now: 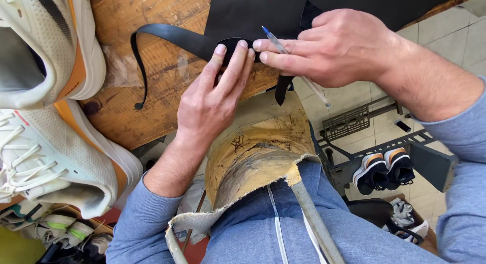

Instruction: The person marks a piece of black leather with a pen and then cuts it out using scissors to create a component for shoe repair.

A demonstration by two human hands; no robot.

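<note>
Scarred wooden bench (pixel 152 92) fills my view. My left hand (pixel 215 99) presses flat, fingers together, on a small black leather piece (pixel 234 44) at the bench's near edge. My right hand (pixel 336 46) pinches a blue pen (pixel 283 51) beside it. White sneakers (pixel 45 46) sit left.

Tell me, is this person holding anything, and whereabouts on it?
The right hand grips a clear blue-tipped pen around its middle. The left hand holds nothing; its fingertips press a small black piece flat on the wooden board.

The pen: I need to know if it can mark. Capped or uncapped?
Uncapped: the pen in the right hand shows its bare blue tip.
</note>
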